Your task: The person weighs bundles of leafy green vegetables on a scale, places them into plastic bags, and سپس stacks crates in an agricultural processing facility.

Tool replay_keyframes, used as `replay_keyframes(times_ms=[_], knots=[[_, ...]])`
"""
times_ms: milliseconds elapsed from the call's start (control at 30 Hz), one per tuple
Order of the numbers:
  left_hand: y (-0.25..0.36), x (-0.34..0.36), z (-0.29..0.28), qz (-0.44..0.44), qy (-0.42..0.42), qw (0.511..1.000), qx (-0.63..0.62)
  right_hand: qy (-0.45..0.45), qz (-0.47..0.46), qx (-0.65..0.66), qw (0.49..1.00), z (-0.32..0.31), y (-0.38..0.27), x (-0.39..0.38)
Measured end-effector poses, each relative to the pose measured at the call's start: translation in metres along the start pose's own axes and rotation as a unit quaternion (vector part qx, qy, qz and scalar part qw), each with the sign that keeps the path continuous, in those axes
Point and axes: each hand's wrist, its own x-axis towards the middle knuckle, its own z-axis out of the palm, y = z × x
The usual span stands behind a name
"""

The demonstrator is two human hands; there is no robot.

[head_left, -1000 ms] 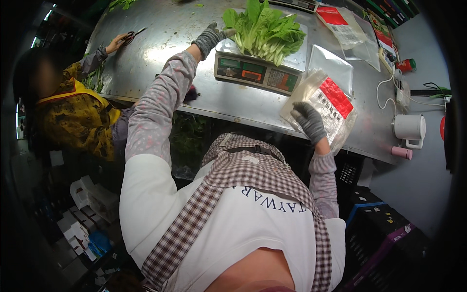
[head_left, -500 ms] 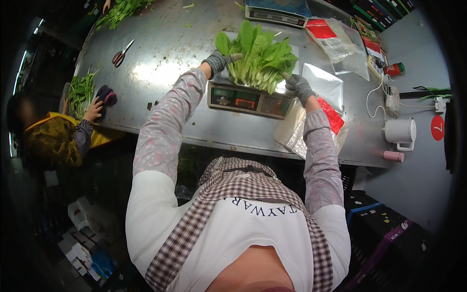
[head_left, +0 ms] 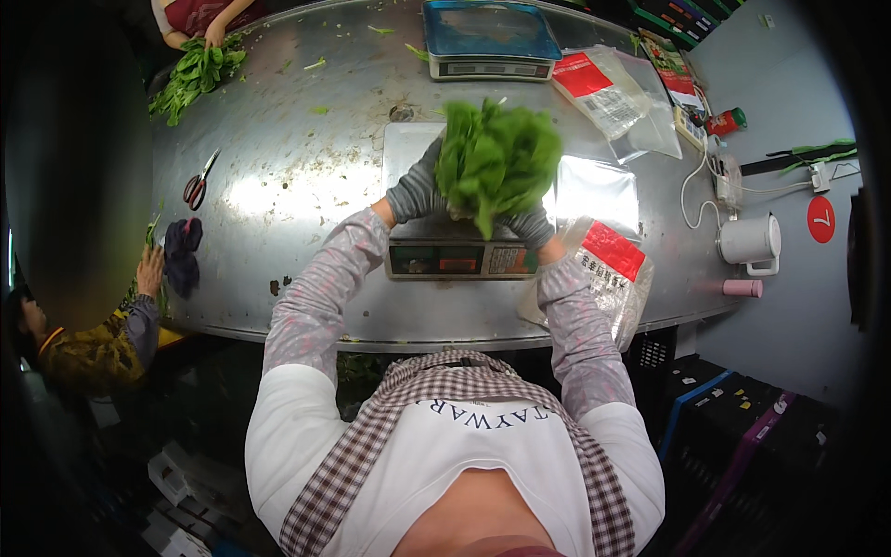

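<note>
A bunch of leafy greens (head_left: 497, 153) is gathered between my two hands over the steel platform of a weighing scale (head_left: 401, 153). My left hand (head_left: 418, 188), in a grey glove, grips the bunch from its left side, with the fingertips behind the leaves. From the lower right, my right hand (head_left: 531, 226), also gloved, closes on the bunch near its base. The leaves are slightly blurred and hide most of the stems and my fingers. I cannot tell whether the bunch touches the platform.
A second scale (head_left: 492, 42) with a blue top stands beyond. Plastic bags (head_left: 603, 88) and another bag (head_left: 613, 265) lie to the right, near a white kettle (head_left: 750, 243). Scissors (head_left: 200, 181) and dark gloves (head_left: 183, 255) lie left. Co-workers handle greens (head_left: 197, 79) at the left.
My hands have come closer together, gathering the greens that lay spread on the scale into a compact bunch. The view has shifted, and more of the far co-worker shows.
</note>
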Motion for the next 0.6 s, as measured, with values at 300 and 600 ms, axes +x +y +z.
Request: replay_keyframes(times_ms=[300, 600], knots=[[0.025, 0.004, 0.022, 0.027, -0.055, 0.998, 0.010, -0.014, 0.089, 0.093, 0.992, -0.021, -0.018, -0.038], [0.106, 0.048, 0.203, -0.131, -0.005, 0.967, -0.218, 0.231, 0.203, 0.083, 0.948, -0.121, -0.024, -0.193]])
